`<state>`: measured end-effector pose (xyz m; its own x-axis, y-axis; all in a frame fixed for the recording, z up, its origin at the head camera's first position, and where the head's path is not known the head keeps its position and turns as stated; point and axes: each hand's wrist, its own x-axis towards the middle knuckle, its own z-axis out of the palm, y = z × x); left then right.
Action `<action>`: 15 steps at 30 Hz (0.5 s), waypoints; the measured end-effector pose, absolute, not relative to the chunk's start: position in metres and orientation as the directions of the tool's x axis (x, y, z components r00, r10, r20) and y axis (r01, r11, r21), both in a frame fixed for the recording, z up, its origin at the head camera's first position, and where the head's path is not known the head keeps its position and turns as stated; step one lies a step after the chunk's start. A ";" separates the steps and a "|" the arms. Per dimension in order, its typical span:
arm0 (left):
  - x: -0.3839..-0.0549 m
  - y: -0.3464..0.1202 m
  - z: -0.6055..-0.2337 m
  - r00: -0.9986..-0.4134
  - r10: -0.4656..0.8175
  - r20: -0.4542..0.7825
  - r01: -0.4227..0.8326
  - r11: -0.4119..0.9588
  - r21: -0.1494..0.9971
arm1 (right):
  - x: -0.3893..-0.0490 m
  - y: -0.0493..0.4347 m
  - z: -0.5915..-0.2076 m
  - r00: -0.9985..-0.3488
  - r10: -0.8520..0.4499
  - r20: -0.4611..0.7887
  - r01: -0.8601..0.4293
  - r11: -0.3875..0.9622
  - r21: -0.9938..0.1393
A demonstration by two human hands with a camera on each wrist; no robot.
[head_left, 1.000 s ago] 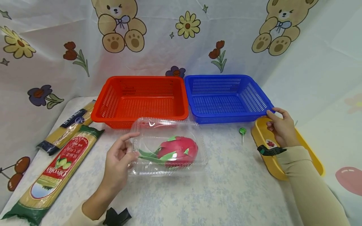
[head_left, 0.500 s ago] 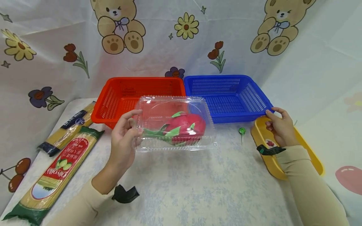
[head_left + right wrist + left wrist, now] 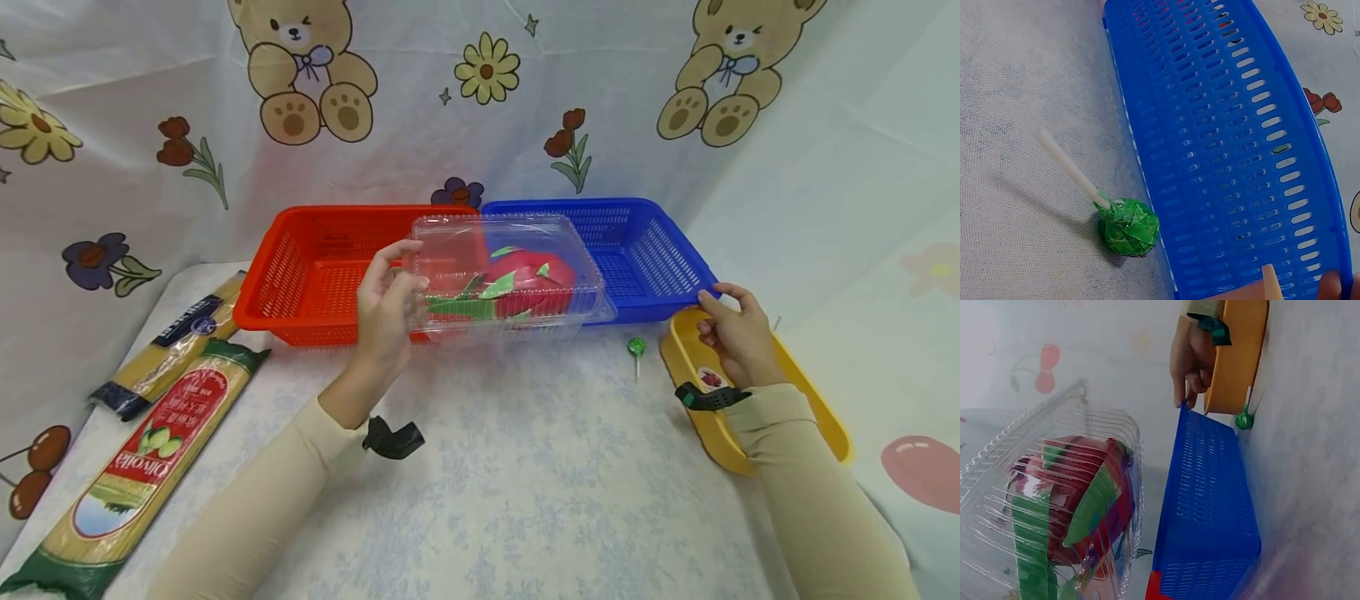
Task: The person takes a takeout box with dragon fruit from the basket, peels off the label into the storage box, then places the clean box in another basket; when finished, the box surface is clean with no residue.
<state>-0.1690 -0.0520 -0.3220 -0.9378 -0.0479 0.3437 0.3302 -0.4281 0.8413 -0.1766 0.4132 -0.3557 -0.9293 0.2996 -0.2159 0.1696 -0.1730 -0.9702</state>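
My left hand (image 3: 384, 312) grips the left edge of a clear plastic clamshell box (image 3: 453, 242), lifted over the front rims of the two baskets. Inside the box lies a pink dragon fruit (image 3: 536, 283) with green leaf tips, seen close up through the ribbed plastic in the left wrist view. My right hand (image 3: 738, 333) pinches the front right corner of the blue basket (image 3: 654, 310) between thumb and fingers. That basket's slotted wall fills much of the right wrist view. To its left stands a red basket (image 3: 262, 312).
A green-wrapped lollipop (image 3: 637, 346) lies in front of the blue basket. Under my right forearm is a yellow tray (image 3: 712, 433) with a sticker. Two pasta packs (image 3: 142, 458) lie at the left. A printed cloth (image 3: 420, 150) hangs behind.
My left hand has raised the box with the dragon fruit and carried it away from me and to the right, toward the blue basket. The right hand stays on the basket corner.
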 end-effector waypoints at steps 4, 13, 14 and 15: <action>-0.183 -0.037 -0.318 -0.927 -0.071 0.367 0.366 -0.372 0.853 | -0.176 0.414 -0.355 -0.926 0.306 -0.220 0.177 -0.162 -0.971; -0.205 -0.008 -0.318 -0.925 -0.087 0.369 0.378 -0.268 0.886 | -0.177 0.415 -0.357 -0.924 0.317 -0.214 0.173 -0.151 -0.973; -0.207 -0.005 -0.318 -0.927 -0.091 0.364 0.375 -0.269 0.887 | -0.177 0.415 -0.357 -0.925 0.316 -0.212 0.172 -0.150 -0.974; -0.209 -0.002 -0.319 -0.927 -0.094 0.363 0.375 -0.264 0.889 | -0.177 0.415 -0.357 -0.925 0.315 -0.211 0.172 -0.147 -0.974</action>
